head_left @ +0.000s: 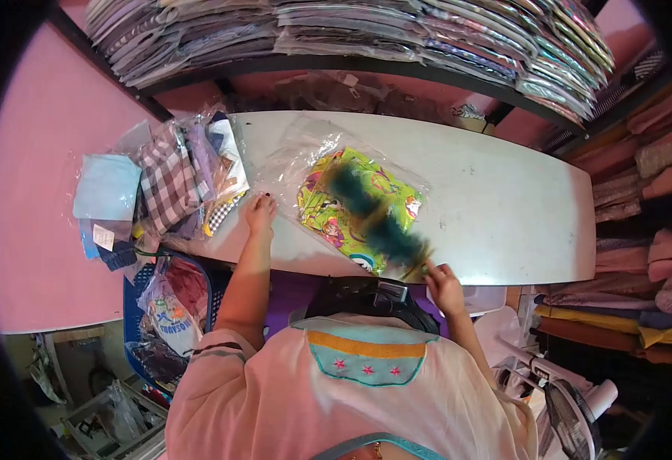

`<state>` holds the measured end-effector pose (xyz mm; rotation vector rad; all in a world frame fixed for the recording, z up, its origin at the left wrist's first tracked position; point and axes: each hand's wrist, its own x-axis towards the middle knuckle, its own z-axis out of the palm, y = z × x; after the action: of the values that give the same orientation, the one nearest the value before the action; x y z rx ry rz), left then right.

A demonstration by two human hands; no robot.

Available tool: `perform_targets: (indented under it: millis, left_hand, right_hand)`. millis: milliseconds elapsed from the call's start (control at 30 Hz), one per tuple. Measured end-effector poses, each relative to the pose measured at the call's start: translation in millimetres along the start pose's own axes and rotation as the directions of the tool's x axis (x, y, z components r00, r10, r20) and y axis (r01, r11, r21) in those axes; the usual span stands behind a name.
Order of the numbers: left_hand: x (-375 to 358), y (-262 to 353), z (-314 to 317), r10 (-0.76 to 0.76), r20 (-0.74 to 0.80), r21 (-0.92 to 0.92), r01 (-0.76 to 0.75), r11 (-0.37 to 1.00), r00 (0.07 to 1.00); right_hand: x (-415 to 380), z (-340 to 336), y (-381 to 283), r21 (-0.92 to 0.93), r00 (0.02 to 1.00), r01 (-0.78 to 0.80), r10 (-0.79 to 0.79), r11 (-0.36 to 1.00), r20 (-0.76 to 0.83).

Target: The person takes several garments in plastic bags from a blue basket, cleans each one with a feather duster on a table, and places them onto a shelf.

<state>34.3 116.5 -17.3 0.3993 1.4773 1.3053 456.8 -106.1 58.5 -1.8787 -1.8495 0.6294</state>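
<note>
My right hand (445, 287) is closed around the end of a feather duster (386, 222), dark teal and smeared by motion. The duster passes over a folded lime-green printed garment (324, 195) and hides its middle. Clear plastic packaging (286, 165) surrounds the garment and spreads beyond it to the left. My left hand (261, 211) lies on the white table (512, 199) with its fingers stretched out, beside the plastic's left edge. Farther left sits a pile of bagged clothes, with a brown-and-white checked one (169, 180) and a light blue one (106, 188).
A blue basket (133, 307) of bagged clothes stands below the table's left front. Packed garments (351, 31) fill the shelf above the table's back. Folded clothes (612, 330) are stacked at the right, near a white fan (574, 418). A pink surface (44, 253) adjoins the table at left.
</note>
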Motion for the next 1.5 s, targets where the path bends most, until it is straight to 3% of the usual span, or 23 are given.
perform_targets:
  millis: [33,100,200,300,333,467,600,700,767,833,867,967,1000,1100,1133,1200,1233,1267,1300,1333,1400,1500]
  left_hand:
    - [8.1,4.1,-2.9,0.024,-0.004,0.014,-0.024,1.0,1.0]
    - [19.2,11.3,-6.2,0.033,-0.037,0.138,-0.028,0.99,0.999]
    - [23.3,13.4,-17.3,0.044,-0.057,0.185,-0.033,0.982,0.997]
    - [27.0,11.3,-22.8,0.084,-0.057,0.207,-0.07,0.976,0.995]
    - [26.1,10.7,-24.5,0.103,-0.06,0.219,-0.088,0.972,0.993]
    - [21.5,4.8,-36.7,0.253,-0.046,0.23,-0.236,0.944,0.966]
    - [4.6,5.2,-49.7,0.425,-0.038,0.251,-0.403,0.88,0.904]
    - [-10.1,9.7,-56.3,0.563,-0.021,0.287,-0.534,0.795,0.826]
    - [-19.9,14.2,-58.8,0.628,-0.042,0.325,-0.584,0.744,0.777]
    - [-28.0,15.1,-59.2,0.688,0.003,0.388,-0.635,0.668,0.725]
    - [-31.0,16.7,-58.1,0.717,0.032,0.416,-0.661,0.624,0.697]
    - [-54.0,37.1,-38.2,0.832,0.279,0.649,-0.733,0.205,0.48]
    - [-58.5,39.5,-30.1,0.771,0.347,0.562,-0.776,0.285,0.534]
    - [-56.9,23.9,-13.8,0.609,0.592,0.635,-0.771,0.051,0.528]
    - [-55.0,16.4,-14.6,0.551,0.638,0.653,-0.757,-0.016,0.539]
    - [-52.9,4.7,-15.2,0.417,0.718,0.661,-0.733,-0.158,0.557]
    - [-51.2,2.7,-15.8,0.369,0.701,0.696,-0.699,-0.163,0.611]
    - [-49.3,0.6,-17.1,0.318,0.679,0.727,-0.665,-0.17,0.662]
    - [-48.8,-0.6,-17.2,0.265,0.651,0.758,-0.627,-0.178,0.711]
    - [-48.2,-2.4,-16.5,0.43,0.675,0.721,-0.66,-0.21,0.6]
    - [-49.7,-2.0,-15.1,0.432,0.668,0.725,-0.661,-0.195,0.606]
    - [-47.6,-2.0,-15.5,0.442,0.665,0.729,-0.65,-0.213,0.602]
  right_hand:
    - [2.3,2.5,-9.8,-0.147,0.991,-0.051,0.069,0.988,0.115]
    - [9.3,20.1,-7.6,-0.169,0.983,-0.182,0.175,0.969,-0.059]
    - [27.9,40.7,-4.2,-0.034,0.963,-0.189,0.179,0.981,-0.2]
    - [33.6,39.4,-12.9,-0.05,0.994,0.111,-0.111,0.992,0.013]
    - [35.6,30.8,-22.4,-0.172,0.982,0.15,-0.126,0.974,0.143]
    - [60.6,32.8,-28.7,-0.188,0.998,-0.04,0.032,0.981,-0.045]
    - [76.2,51.2,-40.8,-0.093,0.98,0.194,-0.188,0.977,0.066]
    - [85.9,44.3,-60.5,-0.181,0.959,0.226,-0.186,0.957,0.215]
    - [100.2,48.8,-66.1,-0.201,0.985,0.145,-0.122,0.969,0.125]
    - [110.1,63.4,-65.5,-0.177,0.989,0.15,-0.147,0.973,0.03]
    - [110.6,68.3,-66.0,-0.104,0.976,0.205,-0.195,0.973,0.101]
    - [112.0,64.6,-78.4,-0.122,0.874,0.422,-0.367,0.899,0.318]
    - [115.1,65.2,-78.3,-0.148,0.878,0.421,-0.36,0.895,0.316]
    - [129.9,58.3,-80.1,-0.248,0.979,0.174,-0.139,0.953,0.152]
    - [131.9,63.9,-76.3,-0.238,0.987,0.161,-0.154,0.958,0.048]
    - [131.1,68.3,-73.1,-0.166,0.955,0.293,-0.281,0.941,0.093]
    - [130.0,67.2,-73.5,-0.13,0.934,0.352,-0.34,0.927,0.109]
    - [126.7,63.3,-73.1,-0.217,0.939,0.319,-0.278,0.923,0.202]
    - [128.3,59.5,-73.2,-0.24,0.961,0.257,-0.221,0.936,0.168]
    - [133.2,56.2,-72.3,-0.261,0.977,0.197,-0.166,0.945,0.137]
    - [143.6,57.9,-69.5,-0.271,0.997,0.071,-0.073,0.96,-0.001]
    - [149.3,64.4,-73.9,-0.163,0.993,0.114,-0.106,0.98,0.06]
